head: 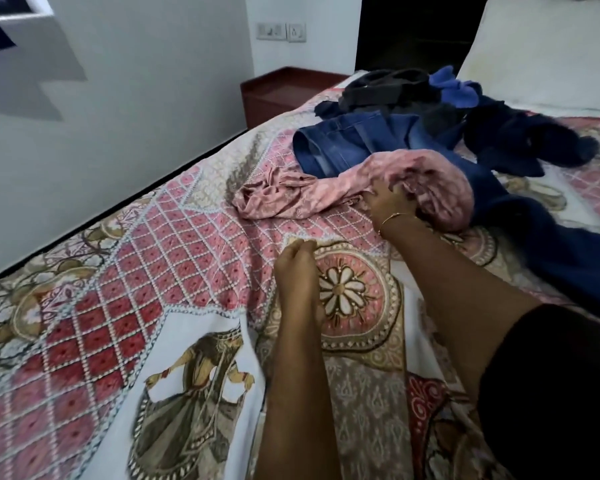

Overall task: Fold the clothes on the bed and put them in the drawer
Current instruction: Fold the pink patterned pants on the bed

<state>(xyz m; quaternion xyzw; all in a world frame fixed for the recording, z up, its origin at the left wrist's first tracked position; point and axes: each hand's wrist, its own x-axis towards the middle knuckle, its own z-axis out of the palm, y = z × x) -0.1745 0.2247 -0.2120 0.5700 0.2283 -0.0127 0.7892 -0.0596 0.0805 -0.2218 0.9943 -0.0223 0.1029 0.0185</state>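
Head view: right hand (388, 199) grips the pink garment (326, 192), which trails leftward from it; left hand (297, 268) loosely curled over open bedsheet (174, 237).

White walls (136, 81) enclose the room, with a switch plate (281, 32) mounted at the corner. A dark red-brown bedside cabinet (278, 91) stands against the wall beside the bed's far edge. A dark headboard (413, 29) backs a white pillow (548, 50).

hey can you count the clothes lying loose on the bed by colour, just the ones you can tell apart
Pink: 1, the pink garment, which the right hand holds
Blue denim: 1, the jeans
Bright blue: 1, the blue cloth
Black or charcoal: 1, the dark garment
Navy: 1, the navy garment
Total: 5, though the dark heap may hide more.
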